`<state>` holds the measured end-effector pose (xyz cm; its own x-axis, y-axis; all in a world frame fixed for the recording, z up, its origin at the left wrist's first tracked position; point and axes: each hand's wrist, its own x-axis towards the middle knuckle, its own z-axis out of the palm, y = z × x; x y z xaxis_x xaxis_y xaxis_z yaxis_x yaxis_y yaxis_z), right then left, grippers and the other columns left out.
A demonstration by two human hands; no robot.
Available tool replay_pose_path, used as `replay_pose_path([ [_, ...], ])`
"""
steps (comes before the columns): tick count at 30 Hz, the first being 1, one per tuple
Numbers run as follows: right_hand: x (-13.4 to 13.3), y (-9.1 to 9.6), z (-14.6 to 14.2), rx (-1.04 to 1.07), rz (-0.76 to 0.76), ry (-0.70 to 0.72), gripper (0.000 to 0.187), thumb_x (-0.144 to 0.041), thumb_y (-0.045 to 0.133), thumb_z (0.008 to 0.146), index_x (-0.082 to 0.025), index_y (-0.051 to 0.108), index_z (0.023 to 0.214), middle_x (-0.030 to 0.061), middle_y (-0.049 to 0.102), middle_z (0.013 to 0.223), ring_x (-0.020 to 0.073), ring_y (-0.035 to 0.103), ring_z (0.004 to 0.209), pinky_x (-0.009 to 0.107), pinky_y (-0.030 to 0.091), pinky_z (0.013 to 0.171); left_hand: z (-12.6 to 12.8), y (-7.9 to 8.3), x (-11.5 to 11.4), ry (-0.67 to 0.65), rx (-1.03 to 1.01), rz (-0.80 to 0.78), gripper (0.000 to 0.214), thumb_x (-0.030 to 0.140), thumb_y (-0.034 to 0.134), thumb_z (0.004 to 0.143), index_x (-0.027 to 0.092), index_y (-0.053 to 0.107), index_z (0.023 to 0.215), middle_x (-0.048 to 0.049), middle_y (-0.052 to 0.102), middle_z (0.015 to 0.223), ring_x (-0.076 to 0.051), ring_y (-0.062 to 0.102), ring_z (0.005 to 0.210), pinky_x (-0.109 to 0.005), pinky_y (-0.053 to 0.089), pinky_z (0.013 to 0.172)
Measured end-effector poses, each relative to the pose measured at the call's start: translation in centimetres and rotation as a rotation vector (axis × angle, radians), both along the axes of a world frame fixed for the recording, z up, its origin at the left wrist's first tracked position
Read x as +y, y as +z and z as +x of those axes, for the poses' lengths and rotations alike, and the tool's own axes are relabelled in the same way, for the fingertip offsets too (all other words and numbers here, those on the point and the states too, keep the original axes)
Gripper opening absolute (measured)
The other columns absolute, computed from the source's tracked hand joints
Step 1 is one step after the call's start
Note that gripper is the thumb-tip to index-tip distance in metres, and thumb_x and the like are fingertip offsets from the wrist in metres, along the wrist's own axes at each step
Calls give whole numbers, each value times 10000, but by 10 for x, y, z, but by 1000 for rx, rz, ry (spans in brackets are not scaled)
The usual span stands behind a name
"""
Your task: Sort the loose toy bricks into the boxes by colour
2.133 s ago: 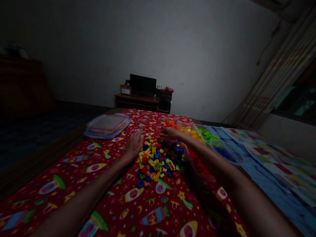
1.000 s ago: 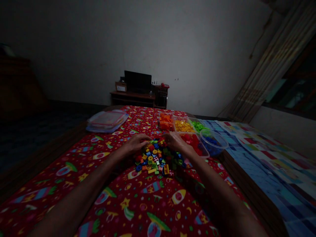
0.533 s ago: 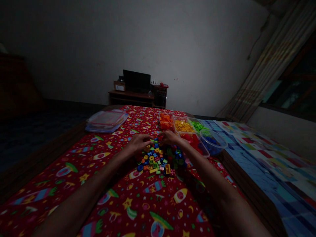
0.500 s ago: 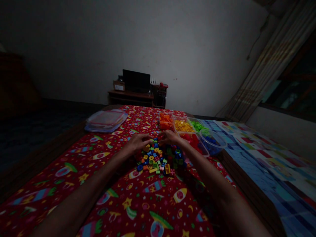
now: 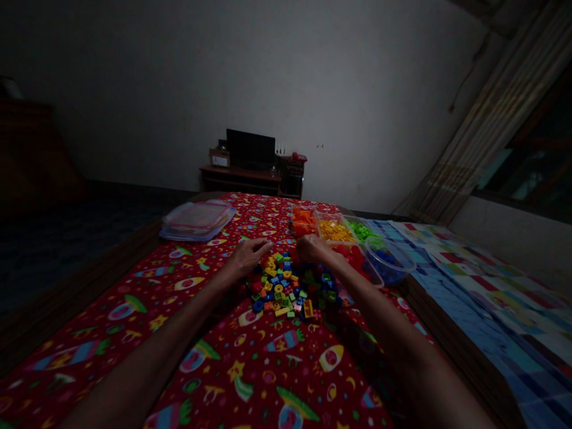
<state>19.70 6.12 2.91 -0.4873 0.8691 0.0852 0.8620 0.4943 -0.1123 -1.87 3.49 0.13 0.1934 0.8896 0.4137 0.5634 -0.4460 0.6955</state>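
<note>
A heap of small mixed-colour plastic bricks point(image 5: 289, 287) lies on a red cloth with rockets and stars point(image 5: 187, 310). My left hand point(image 5: 247, 255) rests at the heap's far left edge, fingers spread toward the bricks. At the heap's far right edge sits my right hand point(image 5: 311, 248), fingers curled down among the pieces; whether it grips one is too dark to tell. Just right of it stand clear tubs of orange bricks point(image 5: 302, 221), yellow bricks point(image 5: 334, 229), green bricks point(image 5: 363, 231), red bricks point(image 5: 357, 260) and a round bowl of blue bricks point(image 5: 388, 267).
A stack of clear lids or flat containers point(image 5: 198, 219) lies at the far left of the cloth. A patterned blue mat point(image 5: 487, 304) covers the surface to the right. A low shelf with a dark screen point(image 5: 250, 152) stands against the far wall. The room is dim.
Both hands have shifted slightly toward the far side of the heap and drawn a little apart. The heap is more gathered than two seconds ago.
</note>
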Motion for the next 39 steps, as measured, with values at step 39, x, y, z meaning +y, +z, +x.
replay_pose_path([
  [39,-46,-2,-7,696,16,112,238,-127,614,764,-175,662,991,53,713,982,167,668,900,260,510,768,22,-4,-11,14,217,130,337,386,422,854,164,672,811,-76,692,822,-199,611,776,-290,465,757],
])
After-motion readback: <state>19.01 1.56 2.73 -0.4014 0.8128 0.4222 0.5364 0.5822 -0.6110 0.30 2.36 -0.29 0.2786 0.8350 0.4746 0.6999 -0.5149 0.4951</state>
